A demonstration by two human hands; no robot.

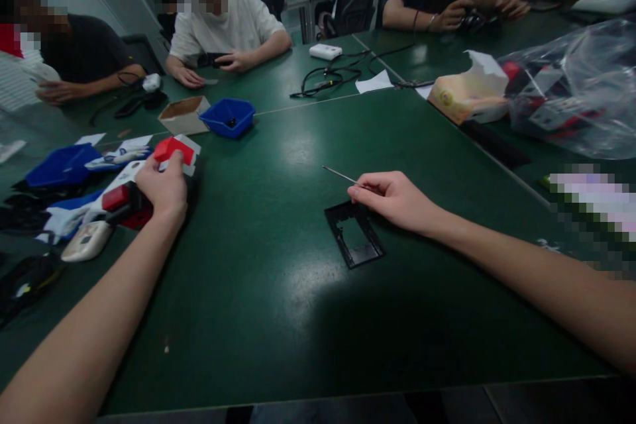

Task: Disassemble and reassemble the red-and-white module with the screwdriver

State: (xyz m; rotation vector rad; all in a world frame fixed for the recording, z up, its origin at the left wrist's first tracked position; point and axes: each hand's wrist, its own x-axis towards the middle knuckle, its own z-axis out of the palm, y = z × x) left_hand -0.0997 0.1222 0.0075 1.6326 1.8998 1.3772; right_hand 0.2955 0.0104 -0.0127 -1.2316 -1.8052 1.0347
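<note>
My left hand (pixel 166 184) is at the left side of the green table, fingers closed on a small red-and-white box (pixel 175 150). Near the middle, my right hand (pixel 392 199) pinches a thin metal tool with a slim straight shaft (pixel 340 175); its handle is hidden in the fingers. The shaft points up and to the left. Just below the right hand, a black rectangular plastic frame (pixel 365 256) with a cut-out middle lies flat on the table. A red-and-black object (pixel 118 199) lies beside my left wrist.
Blue trays (pixel 229 120) (pixel 64 165), an open cardboard box (pixel 183 116), a white device (pixel 88 240) and black cables (pixel 30 278) crowd the left. A tissue box (pixel 464 93) and a clear plastic bag (pixel 581 93) stand at right. Several people sit around the table.
</note>
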